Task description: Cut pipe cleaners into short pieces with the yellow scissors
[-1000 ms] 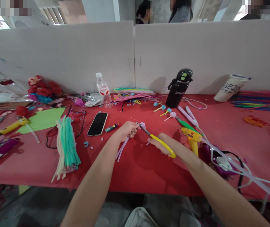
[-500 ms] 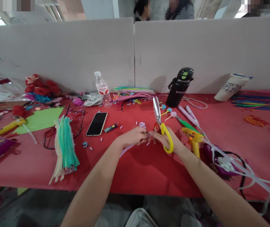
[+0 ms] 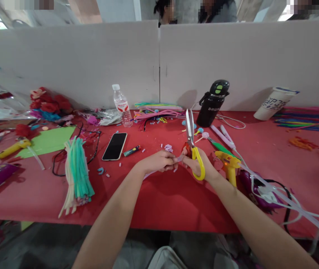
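Note:
My left hand (image 3: 161,161) is closed around a lilac pipe cleaner (image 3: 150,174), whose tail trails out below the wrist. Yellow-handled scissors (image 3: 190,129) hang on my right hand (image 3: 201,165), blades pointing up and away from me. The fingertips of that hand also pinch at the lilac end between both hands. Just beyond my left fingers lie short lilac pieces (image 3: 168,148) on the red tabletop (image 3: 159,209). Close behind the right hand are small pompom-like flowers on stems (image 3: 203,136). My fingers partly hide the lilac strip.
A yellow glue gun (image 3: 230,164) stands right of my right forearm, near a cabled purple device (image 3: 260,194). Left are a phone (image 3: 115,146), a marker-like tube (image 3: 131,151) and a green-and-cream pipe cleaner bundle (image 3: 79,172). A water bottle (image 3: 122,108) and black flask (image 3: 212,104) stand behind.
The fingertips of my two hands have drawn slightly apart, showing a short lilac stretch between them. The scissors have shifted a little right and their blades stand more upright.

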{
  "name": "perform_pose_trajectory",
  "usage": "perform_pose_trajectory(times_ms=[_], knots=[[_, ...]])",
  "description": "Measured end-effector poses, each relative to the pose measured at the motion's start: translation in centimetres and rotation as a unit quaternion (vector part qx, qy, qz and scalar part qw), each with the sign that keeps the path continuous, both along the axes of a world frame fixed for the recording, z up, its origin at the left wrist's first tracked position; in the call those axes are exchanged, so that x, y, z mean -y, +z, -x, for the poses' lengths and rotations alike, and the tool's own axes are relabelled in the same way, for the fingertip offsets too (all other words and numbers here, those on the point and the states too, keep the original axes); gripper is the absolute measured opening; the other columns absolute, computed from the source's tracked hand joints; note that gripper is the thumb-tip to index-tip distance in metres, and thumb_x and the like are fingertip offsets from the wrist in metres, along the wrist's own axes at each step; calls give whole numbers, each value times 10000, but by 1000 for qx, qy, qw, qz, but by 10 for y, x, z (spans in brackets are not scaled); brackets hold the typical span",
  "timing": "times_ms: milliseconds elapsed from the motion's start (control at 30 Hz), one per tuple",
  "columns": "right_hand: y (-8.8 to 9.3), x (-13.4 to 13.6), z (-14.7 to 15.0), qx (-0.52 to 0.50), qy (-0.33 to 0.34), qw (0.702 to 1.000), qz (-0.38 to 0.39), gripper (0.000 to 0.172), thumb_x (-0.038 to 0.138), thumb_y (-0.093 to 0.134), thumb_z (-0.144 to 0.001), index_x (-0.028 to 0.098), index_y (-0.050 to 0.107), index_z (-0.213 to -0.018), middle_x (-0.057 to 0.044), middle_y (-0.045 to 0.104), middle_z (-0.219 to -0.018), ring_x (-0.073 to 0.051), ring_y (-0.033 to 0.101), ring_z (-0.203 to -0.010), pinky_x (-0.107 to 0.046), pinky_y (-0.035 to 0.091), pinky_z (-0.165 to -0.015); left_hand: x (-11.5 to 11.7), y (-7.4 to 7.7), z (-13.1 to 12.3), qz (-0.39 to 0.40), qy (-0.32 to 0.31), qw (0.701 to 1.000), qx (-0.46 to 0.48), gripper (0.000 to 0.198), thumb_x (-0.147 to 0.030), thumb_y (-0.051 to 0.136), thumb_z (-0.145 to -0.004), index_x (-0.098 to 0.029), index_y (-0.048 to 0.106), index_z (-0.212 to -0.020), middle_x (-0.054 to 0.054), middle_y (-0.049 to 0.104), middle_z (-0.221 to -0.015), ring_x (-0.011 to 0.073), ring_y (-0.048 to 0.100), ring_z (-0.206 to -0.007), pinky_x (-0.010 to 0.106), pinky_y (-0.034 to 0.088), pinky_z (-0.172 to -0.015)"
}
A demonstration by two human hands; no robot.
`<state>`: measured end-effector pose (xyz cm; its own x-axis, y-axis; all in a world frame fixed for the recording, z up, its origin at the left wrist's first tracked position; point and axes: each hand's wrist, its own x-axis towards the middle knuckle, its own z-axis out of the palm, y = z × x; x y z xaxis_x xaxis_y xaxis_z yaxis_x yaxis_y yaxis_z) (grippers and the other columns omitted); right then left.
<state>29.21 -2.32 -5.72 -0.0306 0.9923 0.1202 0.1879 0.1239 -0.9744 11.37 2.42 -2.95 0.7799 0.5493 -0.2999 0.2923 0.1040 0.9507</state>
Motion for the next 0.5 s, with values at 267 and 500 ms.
perform_pose_trajectory(times_ms=[267,500], knots=[[9,1,-13,79,-40,996,-8,409,546,610,-782,208,389,-717,55,371,-613,-93,357,-552,-230,320,-515,-16,-5,8,-199,124,972,-26,291,-388,525,-828,-144,603,-690,9,547,-667,100,448,-587,220,326,-553],[3,4,-30,235,20,972,12,441,575,594,-792,178,449,-664,44,373,-622,-96,333,-584,-225,271,-508,-36,-5,31,-187,322,925,69,282,-404,506,-858,-167,514,-706,-55,352,-534,67,287,-470,209,227,-480]])
